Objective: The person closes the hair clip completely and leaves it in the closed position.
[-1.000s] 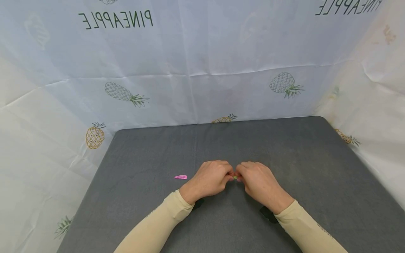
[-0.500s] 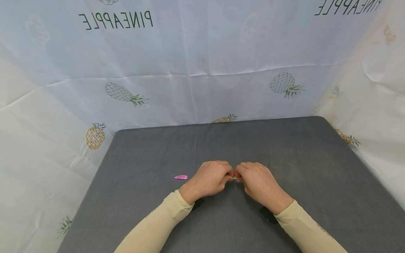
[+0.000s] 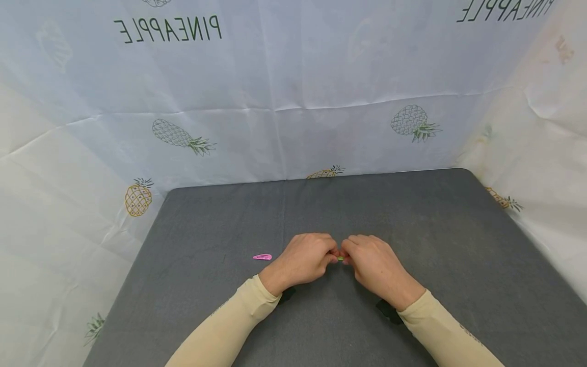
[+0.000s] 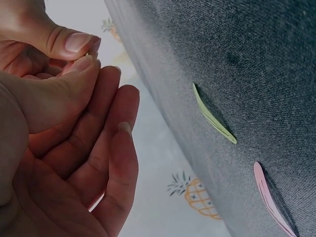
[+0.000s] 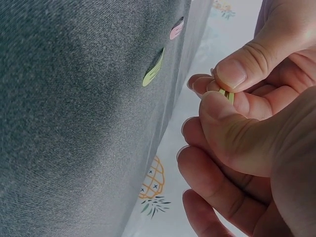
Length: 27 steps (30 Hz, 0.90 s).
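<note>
My left hand [image 3: 306,259] and right hand [image 3: 377,262] meet fingertip to fingertip over the grey table. Between them they pinch a small yellow-green hair clip [image 5: 227,96], each thumb pressing it against curled fingers. Only a short middle stretch of the clip shows; fingers cover its ends. In the left wrist view another green hair clip [image 4: 213,118] lies on the cloth, with a pink hair clip [image 4: 270,197] beside it. From the head view the pink one is left of my left hand, while the loose green one is hidden.
A dark grey cloth covers the table [image 3: 220,219]. White curtains [image 3: 293,61] printed with pineapples hang behind it and at both sides. Dark wrist-camera pieces [image 3: 389,311] show beneath the wrists, by the cream sleeves [image 3: 229,318].
</note>
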Available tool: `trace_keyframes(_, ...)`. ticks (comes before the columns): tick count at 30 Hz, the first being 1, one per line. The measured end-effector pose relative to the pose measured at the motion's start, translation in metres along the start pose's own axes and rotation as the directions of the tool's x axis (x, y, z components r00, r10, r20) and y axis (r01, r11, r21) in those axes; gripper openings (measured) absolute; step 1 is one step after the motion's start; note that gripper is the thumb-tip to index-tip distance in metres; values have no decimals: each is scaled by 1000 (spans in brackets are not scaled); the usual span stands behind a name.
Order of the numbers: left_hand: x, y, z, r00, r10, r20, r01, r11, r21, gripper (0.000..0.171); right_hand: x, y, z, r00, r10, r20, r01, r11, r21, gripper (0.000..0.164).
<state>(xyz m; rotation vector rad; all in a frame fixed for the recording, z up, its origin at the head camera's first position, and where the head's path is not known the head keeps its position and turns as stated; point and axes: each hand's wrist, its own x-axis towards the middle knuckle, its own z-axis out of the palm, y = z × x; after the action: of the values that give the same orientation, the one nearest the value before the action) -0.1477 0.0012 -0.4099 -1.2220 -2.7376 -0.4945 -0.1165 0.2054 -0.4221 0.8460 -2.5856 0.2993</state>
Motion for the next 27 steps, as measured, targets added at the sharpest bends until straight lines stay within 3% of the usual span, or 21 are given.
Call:
trace_keyframes(16, -1, -2, 1, 1000, -16, 11, 17, 998, -63, 8, -1, 0, -1, 1000, 6, 26, -7, 999, 33, 33)
trace_keyframes(27, 0, -4, -1, 1000, -30, -3, 29, 999, -40, 6, 1, 0, -6, 996, 68, 57, -74, 990, 122, 18)
